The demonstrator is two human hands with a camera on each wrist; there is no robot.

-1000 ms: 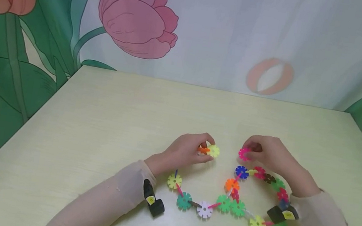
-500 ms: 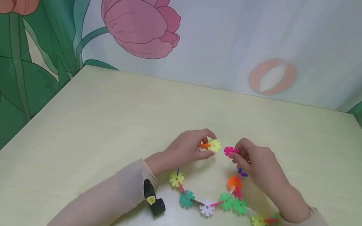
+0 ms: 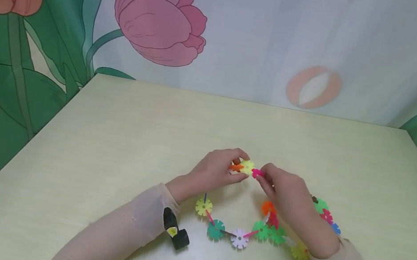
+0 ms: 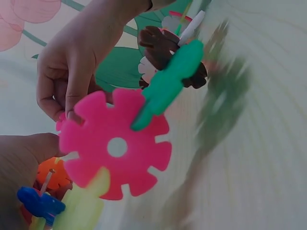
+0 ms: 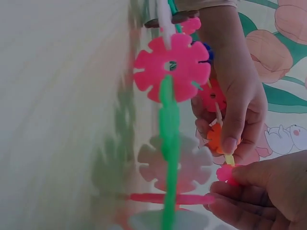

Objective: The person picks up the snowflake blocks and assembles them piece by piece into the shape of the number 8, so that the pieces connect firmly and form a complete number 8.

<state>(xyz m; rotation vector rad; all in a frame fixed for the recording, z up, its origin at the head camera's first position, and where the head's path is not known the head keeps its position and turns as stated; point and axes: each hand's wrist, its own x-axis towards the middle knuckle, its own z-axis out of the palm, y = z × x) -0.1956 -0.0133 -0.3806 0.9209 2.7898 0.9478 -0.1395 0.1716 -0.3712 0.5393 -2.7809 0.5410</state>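
Note:
Above the table my left hand (image 3: 219, 167) holds a short run of notched plastic snowflake discs, with an orange disc (image 3: 236, 168) by its fingers and a yellow disc (image 3: 247, 167) between thumb and fingertips. From the right, my right hand (image 3: 289, 196) pinches a pink snowflake disc (image 3: 257, 173) against the yellow one's edge. The right wrist view has the orange disc (image 5: 217, 139) under the left thumb and the pink disc (image 5: 226, 174) at the right fingertips. Whether the slots are fully engaged cannot be made out.
A chain of joined discs lies below the hands, including a teal disc (image 3: 216, 230), a white disc (image 3: 240, 239) and a green disc (image 3: 260, 230). The right forearm covers part of it. A floral curtain (image 3: 246, 37) hangs behind the table (image 3: 146, 116).
My right hand has moved left and brought the pink disc up to the yellow disc. The left hand has stayed nearly still. The right forearm now covers a different part of the chain.

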